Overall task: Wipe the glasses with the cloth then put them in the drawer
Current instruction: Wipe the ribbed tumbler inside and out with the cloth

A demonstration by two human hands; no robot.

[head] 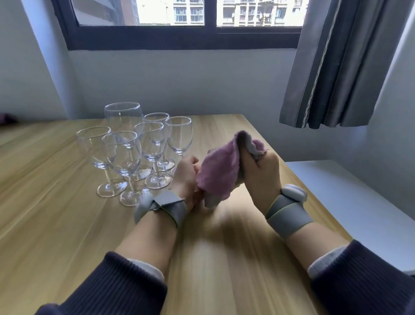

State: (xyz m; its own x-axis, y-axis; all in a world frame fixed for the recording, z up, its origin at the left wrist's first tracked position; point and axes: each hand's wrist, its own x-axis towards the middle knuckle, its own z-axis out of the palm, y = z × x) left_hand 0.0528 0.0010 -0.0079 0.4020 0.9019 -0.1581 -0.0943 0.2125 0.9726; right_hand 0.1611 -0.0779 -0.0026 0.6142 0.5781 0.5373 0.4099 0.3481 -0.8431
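Both hands, left (187, 176) and right (261, 171), raised, fingers apparently curled, gripping.

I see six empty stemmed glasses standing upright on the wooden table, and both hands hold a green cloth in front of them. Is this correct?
Not quite: the cloth is pink, not green, as the head view shows. The rest holds: six empty stemmed glasses stand upright on the wooden table, and the left hand and right hand both hold the cloth in front of them.

six upright glasses (134, 148), pink cloth (220, 171) held
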